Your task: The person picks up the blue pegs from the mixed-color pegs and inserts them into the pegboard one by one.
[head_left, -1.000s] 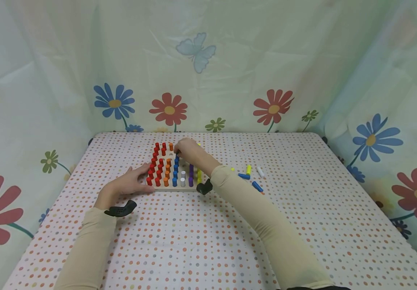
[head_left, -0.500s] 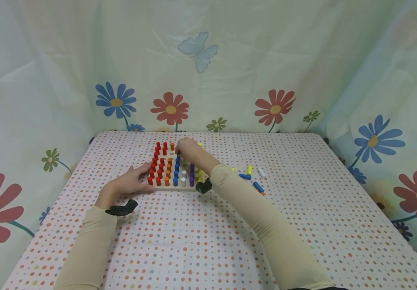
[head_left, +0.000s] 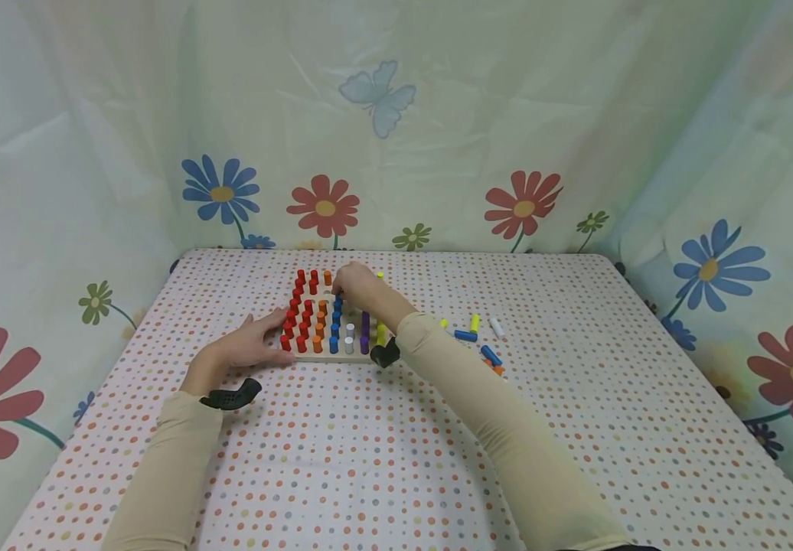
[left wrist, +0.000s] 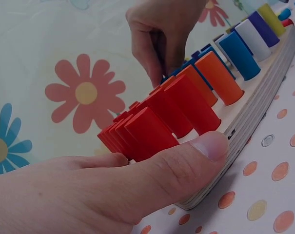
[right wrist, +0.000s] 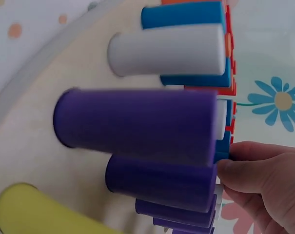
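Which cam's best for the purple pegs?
Right wrist: the purple pegs stand large and close, several in a row. Head shows them small, the right hand blocking the far ones. Left wrist clearly shows only the front one.

Right hand pinching, left hand spread

My right hand (head_left: 362, 287) reaches downward, its fingertips (right wrist: 225, 168) drawn together in a tight pinch. Behind that grip, the beige-sleeved right forearm (head_left: 493, 413) slants back toward me. To the near left of the pinch I have the left hand (head_left: 250, 344), held lower, its thumb (left wrist: 186, 163) stretched out and well apart from the fingers. The left forearm (head_left: 169, 467), sleeved too, trails back from it, away from the grip.
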{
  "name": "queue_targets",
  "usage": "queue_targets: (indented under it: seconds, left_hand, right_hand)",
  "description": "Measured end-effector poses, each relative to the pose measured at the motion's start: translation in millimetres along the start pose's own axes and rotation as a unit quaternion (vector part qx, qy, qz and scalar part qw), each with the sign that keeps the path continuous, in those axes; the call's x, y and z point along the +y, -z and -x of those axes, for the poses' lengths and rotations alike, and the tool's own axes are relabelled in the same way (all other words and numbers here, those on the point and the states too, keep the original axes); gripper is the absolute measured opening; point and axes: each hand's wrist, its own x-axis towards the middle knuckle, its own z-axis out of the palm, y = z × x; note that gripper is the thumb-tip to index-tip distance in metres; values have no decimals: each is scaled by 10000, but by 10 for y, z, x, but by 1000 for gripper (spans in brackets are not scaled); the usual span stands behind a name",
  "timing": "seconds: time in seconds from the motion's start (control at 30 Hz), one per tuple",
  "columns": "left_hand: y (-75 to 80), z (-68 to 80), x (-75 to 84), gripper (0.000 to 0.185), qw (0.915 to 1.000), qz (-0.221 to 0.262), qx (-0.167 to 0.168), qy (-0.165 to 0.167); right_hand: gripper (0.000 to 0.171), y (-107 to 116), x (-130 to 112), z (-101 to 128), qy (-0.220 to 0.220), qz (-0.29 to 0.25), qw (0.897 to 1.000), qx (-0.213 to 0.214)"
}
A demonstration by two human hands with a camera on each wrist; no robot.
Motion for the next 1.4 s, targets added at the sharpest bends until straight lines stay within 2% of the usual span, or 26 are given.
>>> queue_targets:
  seconds: [0.53, 0.67, 0.77, 0.83, 0.97, 1.13, 1.3, 1.4]
  left_hand:
    - [-13, 10, -2, 120, 9998, -183, 4, -9]
    - [-18, -1, -12, 120, 9998, -188, 26, -18]
    - [-15, -11, -26, 119, 9998, -198, 55, 27]
    - [-13, -17, -27, 119, 9998, -182, 49, 38]
    - [-14, -21, -14, 120, 9999, -121, 34, 38]
    - [-2, -14, 8, 122, 9998, -189, 81, -39]
    - [13, -5, 20, 122, 9999, -64, 46, 127]
    - [7, -5, 21, 121, 9999, -60, 37, 130]
  right_hand:
    - [21, -24, 21, -24, 35, -203, 9998, -24]
    - [28, 12, 31, 6, 65, -39, 9998, -167]
    - [35, 53, 53, 55, -28, -135, 9996, -228]
    - [37, 86, 78, 114, -57, -254, 9996, -104]
    - [34, 149, 178, 304, -56, -413, 9980, 481]
    - [24, 240, 389, 637, -355, -608, 9921, 1036]
    - [19, 265, 640, 954, -770, -683, 9864, 1280]
    - [19, 261, 771, 1122, -1056, -721, 9848, 1171]
